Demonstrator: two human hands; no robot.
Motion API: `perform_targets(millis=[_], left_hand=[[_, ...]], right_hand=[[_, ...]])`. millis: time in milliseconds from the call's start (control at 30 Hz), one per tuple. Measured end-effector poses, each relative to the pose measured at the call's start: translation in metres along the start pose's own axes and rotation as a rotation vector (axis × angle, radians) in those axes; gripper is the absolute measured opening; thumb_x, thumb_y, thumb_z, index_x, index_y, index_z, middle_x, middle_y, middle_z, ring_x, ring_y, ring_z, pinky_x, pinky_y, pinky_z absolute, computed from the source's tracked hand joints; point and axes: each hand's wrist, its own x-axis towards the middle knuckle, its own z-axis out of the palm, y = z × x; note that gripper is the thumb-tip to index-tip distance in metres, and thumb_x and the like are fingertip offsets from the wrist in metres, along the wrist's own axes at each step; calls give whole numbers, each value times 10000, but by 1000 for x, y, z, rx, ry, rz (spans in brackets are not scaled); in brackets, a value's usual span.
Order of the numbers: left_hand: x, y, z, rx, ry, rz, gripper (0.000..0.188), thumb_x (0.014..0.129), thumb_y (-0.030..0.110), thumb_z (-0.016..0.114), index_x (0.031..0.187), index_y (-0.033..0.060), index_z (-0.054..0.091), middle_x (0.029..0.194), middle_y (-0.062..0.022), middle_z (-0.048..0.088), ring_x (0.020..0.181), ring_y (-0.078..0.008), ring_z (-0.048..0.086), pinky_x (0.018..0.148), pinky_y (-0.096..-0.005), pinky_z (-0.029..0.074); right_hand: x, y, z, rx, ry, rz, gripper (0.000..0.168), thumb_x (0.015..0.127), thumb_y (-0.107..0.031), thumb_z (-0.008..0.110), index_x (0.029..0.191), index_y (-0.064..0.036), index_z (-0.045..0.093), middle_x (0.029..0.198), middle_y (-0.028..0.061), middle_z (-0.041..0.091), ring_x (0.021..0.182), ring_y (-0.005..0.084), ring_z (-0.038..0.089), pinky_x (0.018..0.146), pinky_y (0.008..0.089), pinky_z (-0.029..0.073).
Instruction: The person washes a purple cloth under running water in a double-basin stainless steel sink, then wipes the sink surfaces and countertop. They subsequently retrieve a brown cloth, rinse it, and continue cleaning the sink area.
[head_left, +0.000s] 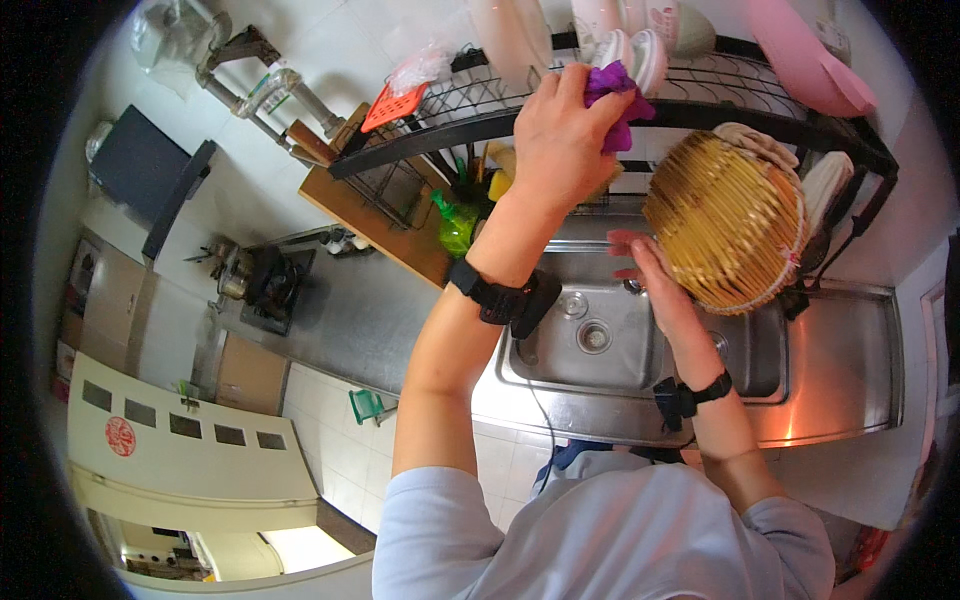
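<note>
My left hand (556, 139) reaches up to a black wire dish rack (697, 115) and grips a crumpled purple cloth (619, 139). Small white dishes (649, 64) stand in the rack right behind the cloth; whether the cloth touches them I cannot tell. My right hand (658, 277) is lower down, over the stainless steel double sink (615, 367), its fingers apart and nothing in them. Close to its right, a woven bamboo basket (724, 225) hangs below the rack, mouth side turned away. Black bands circle both wrists.
A pink plastic basin (810, 64) leans on the rack's right end. An orange plastic basket (394, 105) sits at its left end. Below are a green pump bottle (455, 225) and a wooden board (375, 225). A gas stove (277, 292) is farther left along the steel counter (360, 315).
</note>
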Motion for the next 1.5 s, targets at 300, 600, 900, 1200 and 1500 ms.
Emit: perform_targets(millis=[300, 600, 900, 1200, 1500], left_hand=[[-54, -79, -15, -40, 223, -72, 422, 578, 44, 646, 979, 177, 659, 976, -94, 558, 867, -281, 564, 707, -364, 486], [-109, -169, -40, 105, 519, -295, 307, 698, 26, 678, 1001, 72, 668, 1012, -150, 576, 937, -298, 567, 840, -385, 454], [-98, -95, 17, -105, 601, -411, 336, 646, 36, 663, 969, 130, 679, 987, -120, 511, 960, -300, 489, 811, -382, 412], [-138, -110, -16, -103, 532, -430, 317, 621, 44, 685, 934, 93, 662, 994, -142, 495, 954, -308, 518, 847, -363, 418], [-238, -212, -4, 389, 311, -585, 327, 632, 58, 657, 954, 118, 666, 1059, -147, 498, 969, -347, 474, 869, -422, 382]], right_hand=[[-27, 23, -30, 218, 166, 106, 558, 931, -502, 335, 1191, -36, 497, 1181, 92, 542, 1041, 195, 524, 829, 351, 446], [-26, 29, -61, 336, 299, 150, 624, 924, -537, 316, 1221, -10, 467, 1167, 115, 543, 1035, 222, 530, 821, 367, 456], [-18, 50, -41, 266, 211, 170, 607, 927, -536, 306, 1235, -38, 465, 1169, 99, 533, 1037, 210, 528, 830, 364, 448], [8, 39, 17, 235, 92, 228, 574, 935, -516, 302, 1224, -52, 477, 1170, 99, 528, 1036, 196, 526, 823, 351, 454], [19, 72, 41, 163, 141, 364, 458, 946, -415, 384, 1167, -39, 524, 1141, 100, 562, 994, 194, 557, 800, 332, 462]])
